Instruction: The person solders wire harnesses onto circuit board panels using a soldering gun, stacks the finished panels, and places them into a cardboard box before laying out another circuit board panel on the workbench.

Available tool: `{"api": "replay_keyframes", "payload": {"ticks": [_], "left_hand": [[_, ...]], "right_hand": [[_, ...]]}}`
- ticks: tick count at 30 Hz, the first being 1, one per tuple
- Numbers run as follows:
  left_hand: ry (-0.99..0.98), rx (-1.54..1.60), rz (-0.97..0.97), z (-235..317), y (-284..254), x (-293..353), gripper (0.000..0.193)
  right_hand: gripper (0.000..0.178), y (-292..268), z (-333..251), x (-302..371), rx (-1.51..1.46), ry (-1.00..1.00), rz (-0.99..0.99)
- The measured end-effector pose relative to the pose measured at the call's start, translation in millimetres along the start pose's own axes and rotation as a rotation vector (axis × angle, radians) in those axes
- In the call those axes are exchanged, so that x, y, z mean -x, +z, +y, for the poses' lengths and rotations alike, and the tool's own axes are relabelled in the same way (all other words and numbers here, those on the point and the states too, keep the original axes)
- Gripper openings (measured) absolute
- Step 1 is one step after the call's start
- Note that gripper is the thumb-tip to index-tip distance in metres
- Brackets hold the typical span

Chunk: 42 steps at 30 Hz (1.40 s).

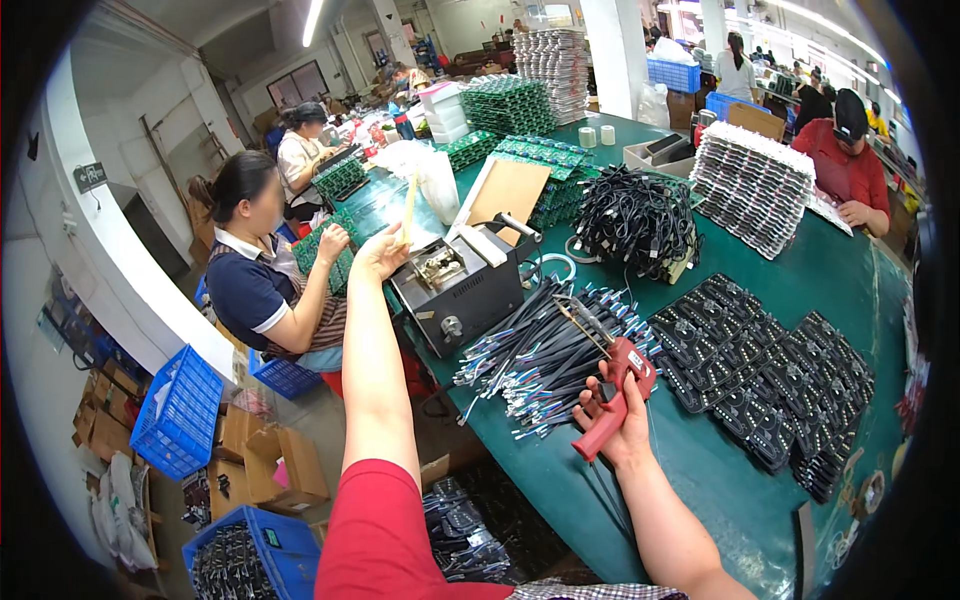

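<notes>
My left hand (384,252) reaches far forward over the near left corner of a black metal box (480,290) with a knob and a shiny open basin. Its fingers are closed around a thin, pale yellow strip (410,205) that points upward. Wrapped round the handle of a red soldering gun (628,372), my right hand (622,425) stays nearer to me. The gun's metal tip points up and left over a pile of black cables (530,350) with stripped, coloured wire ends. Rows of black circuit boards (720,340) lie to the right of the gun.
The green table (690,490) also carries a heap of bundled black cords (635,220), stacks of green boards (510,105) and white boards (750,190). Co-workers sit at the left and far right. Blue crates (178,412) and cardboard boxes (285,468) stand on the floor at left.
</notes>
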<state>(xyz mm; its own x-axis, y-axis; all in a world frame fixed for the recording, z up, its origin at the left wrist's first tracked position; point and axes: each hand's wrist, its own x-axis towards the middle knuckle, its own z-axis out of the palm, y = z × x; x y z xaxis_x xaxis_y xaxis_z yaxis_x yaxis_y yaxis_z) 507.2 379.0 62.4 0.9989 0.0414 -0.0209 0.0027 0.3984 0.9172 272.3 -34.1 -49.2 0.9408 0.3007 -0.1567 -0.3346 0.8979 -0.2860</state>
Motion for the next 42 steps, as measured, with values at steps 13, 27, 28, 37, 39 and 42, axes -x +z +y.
{"api": "replay_keyframes", "payload": {"ticks": [13,27,28,37,39,42], "left_hand": [[0.021,0.086,0.415,-12,-9,-32,0.021],[0.328,-0.272,0.087,-13,21,-26,0.085],[0.379,-0.201,0.035,-14,21,-26,0.084],[0.223,-0.485,0.096,-15,0,-22,0.065],[0.194,-0.482,0.146,-17,2,-22,0.054],[0.280,-0.434,0.254,-19,11,-20,0.054]], "right_hand": [[0.042,-1,1,-1,0.004,0.002,-0.047],[0.044,-3,0,-2,0.008,-0.003,-0.043],[0.044,-3,1,-2,0.008,-0.003,-0.040],[0.044,-3,0,-2,0.012,-0.001,-0.057],[0.044,-3,0,-2,0.014,0.005,-0.072],[0.043,-2,0,-3,0.018,0.009,-0.067]]}}
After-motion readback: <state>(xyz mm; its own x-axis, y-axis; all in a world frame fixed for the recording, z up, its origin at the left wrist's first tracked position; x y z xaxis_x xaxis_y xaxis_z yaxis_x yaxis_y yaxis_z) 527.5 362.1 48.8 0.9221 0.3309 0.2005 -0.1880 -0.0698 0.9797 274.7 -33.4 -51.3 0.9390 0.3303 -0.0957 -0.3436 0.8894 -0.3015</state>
